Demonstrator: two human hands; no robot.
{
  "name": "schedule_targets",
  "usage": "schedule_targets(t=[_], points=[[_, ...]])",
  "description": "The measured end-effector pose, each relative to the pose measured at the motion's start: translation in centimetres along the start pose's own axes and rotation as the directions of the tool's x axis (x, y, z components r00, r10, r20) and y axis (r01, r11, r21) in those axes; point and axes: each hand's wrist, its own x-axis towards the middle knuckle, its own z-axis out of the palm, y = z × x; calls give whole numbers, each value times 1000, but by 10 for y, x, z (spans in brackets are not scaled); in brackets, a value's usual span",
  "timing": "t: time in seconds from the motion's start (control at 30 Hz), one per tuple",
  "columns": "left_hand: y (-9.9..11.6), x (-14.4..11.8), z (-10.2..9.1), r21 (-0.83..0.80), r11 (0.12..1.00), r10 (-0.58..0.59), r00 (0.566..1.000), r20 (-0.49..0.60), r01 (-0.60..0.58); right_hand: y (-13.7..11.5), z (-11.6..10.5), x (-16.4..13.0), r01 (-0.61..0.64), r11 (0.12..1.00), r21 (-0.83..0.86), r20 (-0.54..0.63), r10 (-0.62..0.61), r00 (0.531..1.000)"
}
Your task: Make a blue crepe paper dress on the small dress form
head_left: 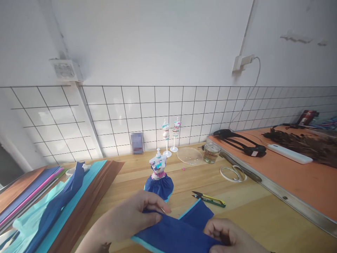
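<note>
A strip of dark blue fabric [181, 233] with a light blue edge stretches between my hands, low in the head view. My left hand [139, 214] pinches its upper left part between thumb and fingers. At the right end, my right hand [226, 233] grips the same strip with curled fingers. One part of the strip crosses behind and points up. Just beyond my left hand stands a small doll dress form [158, 165] with a patterned top and a dark blue skirt [159, 185]. Yellow and green thread snips [209, 199] lie on the table past the strip.
Two mini dress forms [165, 135] on white stands are by the tiled wall, near a clear round lid [189, 156] and a glass of liquid [212, 153]. White tape rings [233, 174] lie right. Coloured sheets [89, 196] cover the left. An orange board [284, 168] borders the right.
</note>
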Motion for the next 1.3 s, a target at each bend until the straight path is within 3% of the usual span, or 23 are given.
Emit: schedule_targets(t=[0.27,0.43,0.53,0.63,0.8,0.93,1.0,1.17,1.3], points=[[-10,1,-3,-45,998,-40,999,27,41,1,-26,-6,13,997,-70,-62,-18,998],[-8,2,0,163,985,-57,998,-37,62,8,-42,-4,-33,977,-210,-156,0,988],[-6,-1,4,193,974,-126,992,32,117,15,-50,-3,-43,967,-250,-142,7,990],[-6,-6,3,188,975,-137,988,73,121,22,-52,-1,-77,941,-331,-171,20,985],[-5,-7,-5,155,983,-99,995,25,94,33,-46,4,-112,870,-481,-217,5,976],[4,-8,-8,224,971,-70,996,-58,81,33,-44,7,-83,849,-522,-221,-41,974],[10,-10,-8,255,964,-54,995,-79,73,30,-47,8,-73,796,-601,-240,-93,966],[11,-14,-12,253,967,8,991,-130,26,29,-65,19,-78,546,-834,-289,-312,905],[5,-15,-17,247,969,68,970,-235,-8,38,-79,31,-95,483,-870,-295,-357,886]])
